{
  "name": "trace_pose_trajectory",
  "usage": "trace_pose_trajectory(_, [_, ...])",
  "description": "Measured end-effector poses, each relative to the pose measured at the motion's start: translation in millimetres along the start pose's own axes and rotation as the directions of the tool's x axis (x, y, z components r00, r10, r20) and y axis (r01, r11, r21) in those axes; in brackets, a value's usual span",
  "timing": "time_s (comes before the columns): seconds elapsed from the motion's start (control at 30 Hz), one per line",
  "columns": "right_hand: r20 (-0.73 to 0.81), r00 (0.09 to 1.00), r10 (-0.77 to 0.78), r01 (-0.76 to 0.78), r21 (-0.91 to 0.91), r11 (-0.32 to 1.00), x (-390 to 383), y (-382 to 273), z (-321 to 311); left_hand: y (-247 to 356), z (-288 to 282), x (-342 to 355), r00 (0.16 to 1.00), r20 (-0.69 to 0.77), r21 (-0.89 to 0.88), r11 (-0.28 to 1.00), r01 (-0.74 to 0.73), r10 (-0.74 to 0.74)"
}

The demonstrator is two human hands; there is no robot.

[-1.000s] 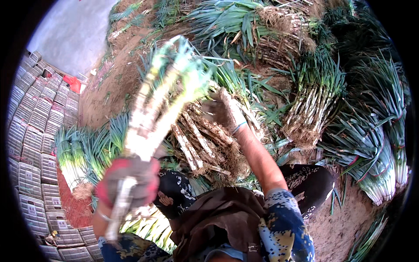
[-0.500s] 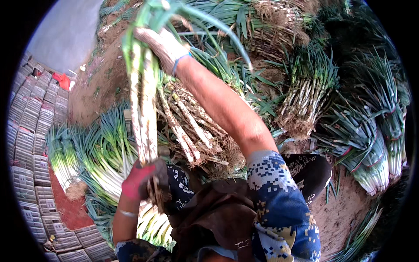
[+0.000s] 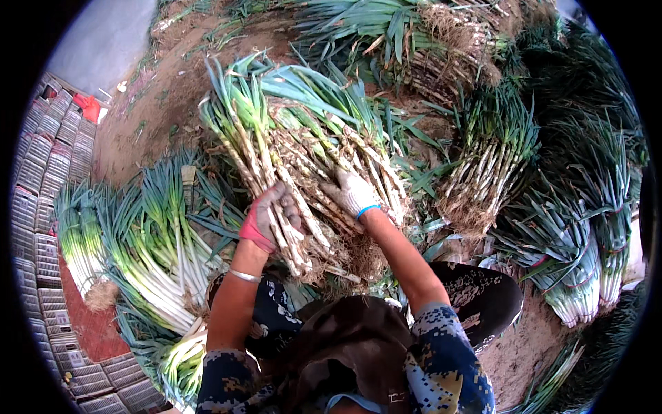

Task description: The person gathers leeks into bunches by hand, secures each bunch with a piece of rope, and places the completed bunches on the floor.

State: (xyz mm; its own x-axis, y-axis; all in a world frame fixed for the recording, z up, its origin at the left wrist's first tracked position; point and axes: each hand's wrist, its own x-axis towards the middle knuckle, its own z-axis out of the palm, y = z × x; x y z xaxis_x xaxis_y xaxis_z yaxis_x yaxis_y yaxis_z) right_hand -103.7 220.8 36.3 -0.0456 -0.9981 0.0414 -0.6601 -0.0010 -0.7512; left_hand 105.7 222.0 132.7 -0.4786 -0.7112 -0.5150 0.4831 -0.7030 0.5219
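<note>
A heap of soil-stained green onions (image 3: pixel 314 162) lies in front of me, green leaves pointing away and roots toward me. My left hand (image 3: pixel 267 215), in a red and grey glove, is closed round some stalks at the heap's left side. On the middle of the same heap rests my right hand (image 3: pixel 353 193) in a whitish glove. Its fingers are apart and touch the stalks; part of them is hidden among these. Peeled green onions (image 3: pixel 155 276) with clean white stems lie to the left of my left forearm.
Tied bundles of green onions (image 3: pixel 576 276) lie at the right. Another unpeeled bunch (image 3: pixel 483 152) sits nearer the heap, and a larger pile (image 3: pixel 448 52) at the back. Stacked plastic crates (image 3: pixel 52 228) line the left edge. A small peeled bundle (image 3: pixel 83 255) stands beside the crates.
The green onions I held upright between both hands are no longer raised. My right hand has come down from the leafy tops onto the heap. My left hand has moved up and right, onto stalks there.
</note>
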Motion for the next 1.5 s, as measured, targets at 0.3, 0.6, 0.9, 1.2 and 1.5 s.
trace_pose_trajectory(0.3, [0.179, 0.984, 0.014, -0.085, 0.395, 0.915, 7.2, -32.3, -66.2, -12.9, 8.7, -10.0, 0.997, 0.081, 0.239, 0.971, -0.007, -0.013])
trace_pose_trajectory(0.6, [0.194, 0.978, 0.072, -0.183, 0.648, 0.739, -60.9, -87.3, -59.9, -18.9, -30.6, 17.8, 0.910, 0.410, 0.021, 0.998, 0.062, -0.065])
trace_pose_trajectory(0.9, [0.132, 0.987, 0.088, -0.121, 0.275, 0.954, -38.4, -54.7, -30.7, -20.3, 9.7, 1.3, 0.991, -0.101, 0.191, 0.979, -0.065, 0.086])
trace_pose_trajectory(1.2, [0.092, 0.995, -0.022, -0.027, 0.495, 0.868, -101.3, -97.5, -19.5, -14.1, 2.3, 6.0, 0.983, 0.168, 0.116, 0.989, -0.089, 0.069])
trace_pose_trajectory(1.5, [-0.178, 0.970, 0.165, -0.106, 0.303, 0.947, -90.6, -17.8, -61.0, 1.8, 7.8, 7.9, 0.957, 0.281, -0.201, 0.971, 0.131, -0.071])
